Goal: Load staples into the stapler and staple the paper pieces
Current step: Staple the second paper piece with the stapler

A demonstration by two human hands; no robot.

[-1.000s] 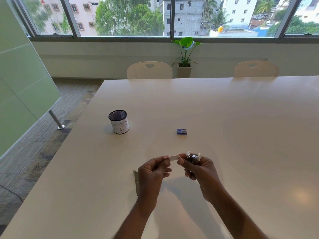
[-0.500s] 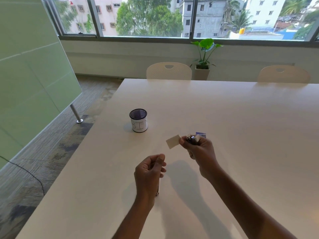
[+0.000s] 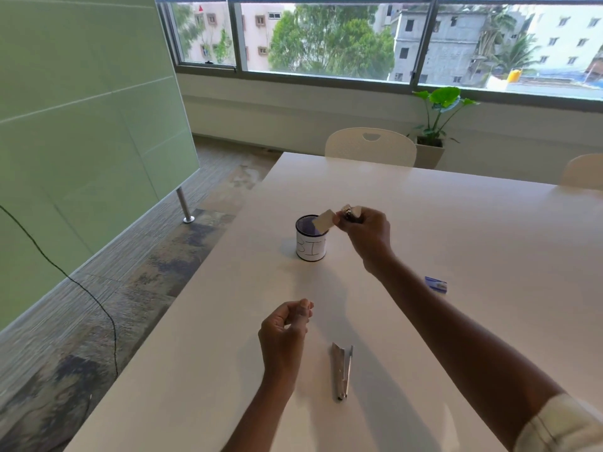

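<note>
White paper piece and, seemingly, a small silver stapler sit pinched in the right hand over the black mesh cup, likely for dropping in; left hand, at six o'clock, curls loosely, empty.

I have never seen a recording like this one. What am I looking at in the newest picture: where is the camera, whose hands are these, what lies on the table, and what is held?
There is no machine here. A person wears a wide-angle camera on the head, so you look forward and down at their own two bare hands. The right hand is stretched out near a mesh cup and holds a small stapler together with a paper piece. The left hand hovers closer to the body, fingers loosely curled, seemingly holding nothing. On the white table lie a long metal part and a small blue box, probably staples. The cup stands there too.
</note>
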